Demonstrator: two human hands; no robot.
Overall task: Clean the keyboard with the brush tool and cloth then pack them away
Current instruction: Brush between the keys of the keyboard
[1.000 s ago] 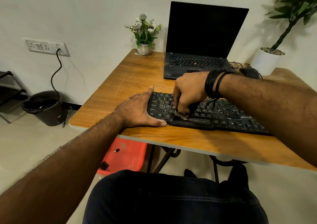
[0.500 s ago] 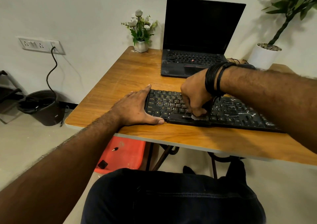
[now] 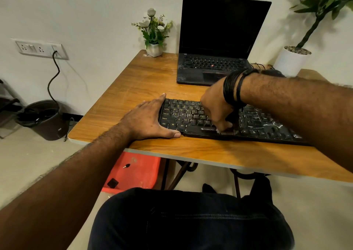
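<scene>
Your black full-size plastic keyboard (image 3: pixel 191 115) lies flat near the front edge of the wooden desk (image 3: pixel 145 81), its long axis running left to right across you, slightly angled so the right end sits nearer you, with the space-bar row facing your lap. Pale smears show on the right half of the keys.

Behind it, an open black laptop (image 3: pixel 219 39) with a dark screen stands towards the back of the desk. A small white pot of white flowers (image 3: pixel 154 33) sits at the back left corner beside the laptop, and a tall green plant in a round white pot (image 3: pixel 292 58) stands at the back right. Dark cables lie near the laptop's right side. Under the desk is a red plastic crate (image 3: pixel 137 171); a dark bin (image 3: pixel 42 119) stands on the floor by the wall.

Your left hand (image 3: pixel 150 119) lies flat, fingers straight, against the keyboard's left end, thumb along its front edge. Your right hand (image 3: pixel 215 108), black bands at the wrist, reaches down over the middle of the keyboard with fingers curled, pinching a small pale brush tool (image 3: pixel 226 132) whose tip meets the keys by the space bar; it is blurred.
</scene>
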